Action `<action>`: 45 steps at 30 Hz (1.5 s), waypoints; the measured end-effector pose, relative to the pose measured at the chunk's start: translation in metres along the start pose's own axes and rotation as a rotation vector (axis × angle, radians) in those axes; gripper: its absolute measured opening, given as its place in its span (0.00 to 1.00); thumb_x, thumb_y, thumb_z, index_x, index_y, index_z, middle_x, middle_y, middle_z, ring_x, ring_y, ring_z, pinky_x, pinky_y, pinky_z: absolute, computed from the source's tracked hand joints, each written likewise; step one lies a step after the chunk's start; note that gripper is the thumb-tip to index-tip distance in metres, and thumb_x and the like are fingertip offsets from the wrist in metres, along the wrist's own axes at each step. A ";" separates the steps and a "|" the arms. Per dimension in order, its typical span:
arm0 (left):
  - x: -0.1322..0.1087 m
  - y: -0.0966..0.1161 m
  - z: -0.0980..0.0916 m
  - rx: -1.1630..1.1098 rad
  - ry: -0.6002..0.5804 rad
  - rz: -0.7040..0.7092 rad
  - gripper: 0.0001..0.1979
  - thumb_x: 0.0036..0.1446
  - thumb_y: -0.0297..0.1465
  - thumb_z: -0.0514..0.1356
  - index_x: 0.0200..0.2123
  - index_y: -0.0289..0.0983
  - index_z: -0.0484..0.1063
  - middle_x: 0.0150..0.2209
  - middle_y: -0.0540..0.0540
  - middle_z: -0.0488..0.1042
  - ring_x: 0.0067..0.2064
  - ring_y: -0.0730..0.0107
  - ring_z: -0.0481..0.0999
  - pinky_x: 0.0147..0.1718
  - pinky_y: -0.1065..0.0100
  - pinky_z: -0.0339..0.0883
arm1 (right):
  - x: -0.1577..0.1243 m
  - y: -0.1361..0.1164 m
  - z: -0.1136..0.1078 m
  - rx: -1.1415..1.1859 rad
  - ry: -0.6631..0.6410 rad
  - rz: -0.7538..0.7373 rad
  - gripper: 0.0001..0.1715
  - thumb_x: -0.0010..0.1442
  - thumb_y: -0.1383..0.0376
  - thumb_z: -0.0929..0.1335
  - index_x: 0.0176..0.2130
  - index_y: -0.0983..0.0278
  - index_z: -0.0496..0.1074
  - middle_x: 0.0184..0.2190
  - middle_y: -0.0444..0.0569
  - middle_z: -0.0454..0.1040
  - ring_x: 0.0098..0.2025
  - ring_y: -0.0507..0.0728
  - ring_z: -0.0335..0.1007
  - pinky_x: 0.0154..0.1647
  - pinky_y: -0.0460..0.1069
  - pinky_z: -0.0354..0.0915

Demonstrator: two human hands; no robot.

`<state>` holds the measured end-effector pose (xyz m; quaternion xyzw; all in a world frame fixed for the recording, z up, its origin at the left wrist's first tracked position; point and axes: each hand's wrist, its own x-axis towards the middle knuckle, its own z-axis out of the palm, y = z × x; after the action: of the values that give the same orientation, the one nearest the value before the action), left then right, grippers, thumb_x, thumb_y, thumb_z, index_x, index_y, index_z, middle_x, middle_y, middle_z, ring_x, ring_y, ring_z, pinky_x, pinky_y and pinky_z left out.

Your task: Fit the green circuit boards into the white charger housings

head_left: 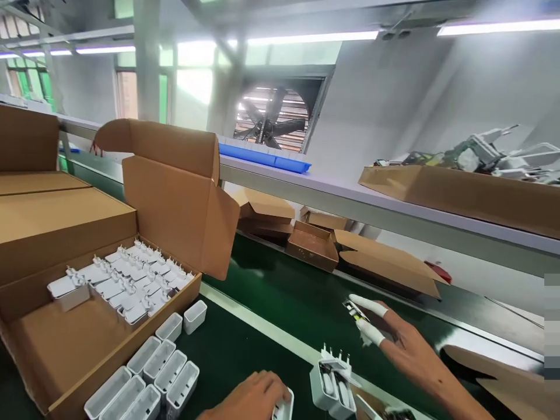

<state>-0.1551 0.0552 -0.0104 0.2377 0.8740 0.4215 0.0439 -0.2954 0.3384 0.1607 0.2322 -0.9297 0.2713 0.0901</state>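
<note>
Low in the middle, my left hand (251, 398) has its fingers closed round a white plastic charger housing (287, 407), partly cut off by the picture's lower edge. On the right, my right hand (405, 344) wears white finger covers and pinches a small circuit board (355, 312) between thumb and finger. Between the hands stand white charger housings (326, 392) with pronged plug parts (338, 363) on top. Left of my left hand, several open white housings (164, 364) stand in rows on the dark green surface.
An open cardboard box (94, 373) at the left holds rows of white pronged chargers (137, 274). Beyond the green belt (280, 286) lie a small cardboard tray (312, 242) and flattened cardboard (389, 259). A shelf (332, 186) carries a blue tray (266, 158) and a parts-filled box (464, 189).
</note>
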 end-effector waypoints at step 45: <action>-0.032 -0.006 0.026 0.030 0.246 0.144 0.45 0.66 0.26 0.60 0.77 0.52 0.39 0.68 0.41 0.71 0.68 0.51 0.70 0.68 0.42 0.66 | -0.189 -0.060 0.125 0.103 0.202 -0.301 0.49 0.57 0.75 0.63 0.73 0.57 0.50 0.59 0.56 0.75 0.52 0.62 0.81 0.54 0.52 0.78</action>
<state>-0.1220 0.0563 -0.0353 0.2470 0.8597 0.4363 -0.0975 -0.1061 0.2977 0.0290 0.3443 -0.8557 0.3238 0.2104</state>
